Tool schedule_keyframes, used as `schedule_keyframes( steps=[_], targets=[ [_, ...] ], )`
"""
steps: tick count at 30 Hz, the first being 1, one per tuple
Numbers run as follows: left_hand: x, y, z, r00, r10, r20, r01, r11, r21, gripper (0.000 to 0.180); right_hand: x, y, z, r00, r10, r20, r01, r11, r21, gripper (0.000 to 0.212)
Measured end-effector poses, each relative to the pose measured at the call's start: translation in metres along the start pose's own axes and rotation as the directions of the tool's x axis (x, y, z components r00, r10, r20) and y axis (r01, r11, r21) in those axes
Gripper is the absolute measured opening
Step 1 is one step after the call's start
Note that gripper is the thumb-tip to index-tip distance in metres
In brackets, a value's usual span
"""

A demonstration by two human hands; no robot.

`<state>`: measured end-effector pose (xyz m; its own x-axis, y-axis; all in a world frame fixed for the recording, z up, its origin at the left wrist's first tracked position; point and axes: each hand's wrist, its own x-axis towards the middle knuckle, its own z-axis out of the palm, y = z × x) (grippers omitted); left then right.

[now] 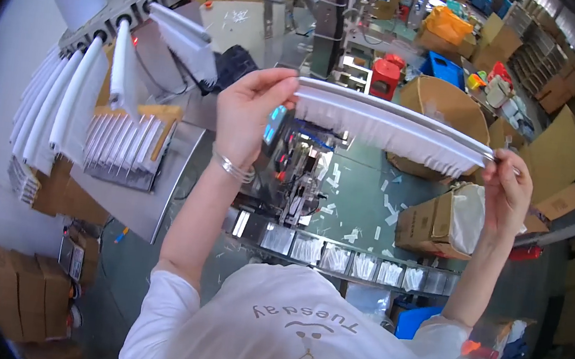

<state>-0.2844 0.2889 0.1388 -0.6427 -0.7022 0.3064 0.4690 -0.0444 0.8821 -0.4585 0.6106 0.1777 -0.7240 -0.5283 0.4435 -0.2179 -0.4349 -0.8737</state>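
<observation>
In front of me, at chest height and away from my body, a long thin metal rod (409,108) carries a dense row of thin white pieces (378,127) hanging along its length. What these pieces are, I cannot make out. My left hand (252,112) closes thumb and fingers on the rod's left end. The right end, a little lower, is pinched by my right hand (508,189). Off to the left, similar rods loaded with white pieces (78,95) stick out from a metal rail (98,37). One more loaded rod (186,44) slants near my left hand.
Below me runs a curved conveyor (321,254) with compartments of white items. A machine (297,188) stands behind it. To the left is a metal table (173,188) with a tray of thin white-and-silver pieces (121,143). Cardboard boxes (431,224) stand right, beside scraps on the green floor (353,194).
</observation>
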Motion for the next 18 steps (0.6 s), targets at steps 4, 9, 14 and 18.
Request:
schedule_keyframes(
  steps=[4, 9, 14, 18],
  targets=[
    [0.009, -0.007, -0.014, 0.997, 0.026, -0.075, -0.036, 0.99, -0.133, 0.018, 0.023, 0.001, 0.023, 1.0, 0.017, -0.005, -0.017, 1.0, -0.007, 0.021],
    [0.016, -0.008, 0.004, 0.987, 0.133, -0.092, -0.142, 0.984, -0.103, 0.017, 0.041, 0.003, 0.001, 0.986, 0.068, 0.155, -0.067, 0.998, -0.011, 0.025],
    [0.035, 0.001, 0.008, 0.955, 0.278, -0.102, -0.284, 0.958, -0.042, 0.016, 0.054, 0.016, 0.007, 0.984, -0.031, 0.177, 0.029, 1.0, 0.011, 0.024],
    [0.059, 0.012, 0.016, 0.843, 0.534, -0.06, -0.502, 0.822, 0.268, 0.019, 0.07, 0.029, -0.002, 0.953, -0.261, 0.157, 0.262, 0.965, 0.016, 0.025]
  ],
)
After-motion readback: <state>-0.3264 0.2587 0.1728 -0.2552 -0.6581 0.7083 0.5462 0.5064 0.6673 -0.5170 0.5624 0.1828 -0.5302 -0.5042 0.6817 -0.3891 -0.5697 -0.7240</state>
